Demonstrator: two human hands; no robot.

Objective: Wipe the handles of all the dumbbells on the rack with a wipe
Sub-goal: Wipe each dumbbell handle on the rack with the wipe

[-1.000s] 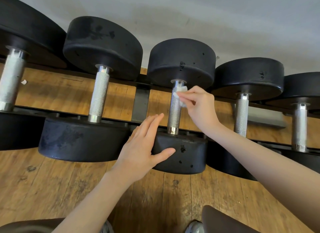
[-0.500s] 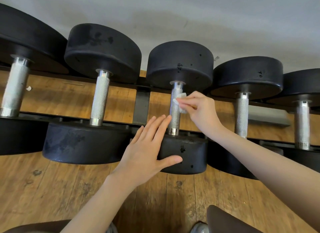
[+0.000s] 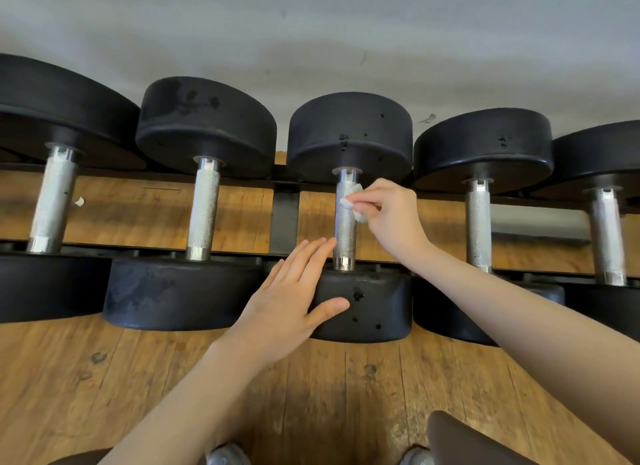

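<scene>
— Which one is being cleaned?

— The middle dumbbell (image 3: 349, 219) of the five on the rack (image 3: 285, 219). The right hand (image 3: 391, 215) pinches a small white wipe (image 3: 354, 201) between fingers and thumb, that grip clenched on it and pressing it against the upper part of the knurled metal handle (image 3: 345, 236), just below the far weight head.

— And the other hand?

— The left hand (image 3: 291, 302) lies flat on the near weight head (image 3: 367, 305) of the same dumbbell. Fingers straight and together, tips reaching up beside the bottom of the handle, thumb spread across the black face. Its grip is released; it holds nothing, only rests there.

— What about the neighbours?

— Two dumbbells to the left, one (image 3: 204, 205) just beside, a bigger one (image 3: 52, 201) at the edge. Two to the right, one (image 3: 479, 222) close behind the right wrist, the last (image 3: 607, 236) cut off by the frame. All lie across the dark rails with handles pointing away from me.

— Anything underneath?

— A wooden floor (image 3: 173, 378) under the rack, with a little white scrap (image 3: 80, 201) lying near the far-left handle. Two grey shoe tips (image 3: 227, 454) show at the bottom, brown-clad knees either side.
</scene>
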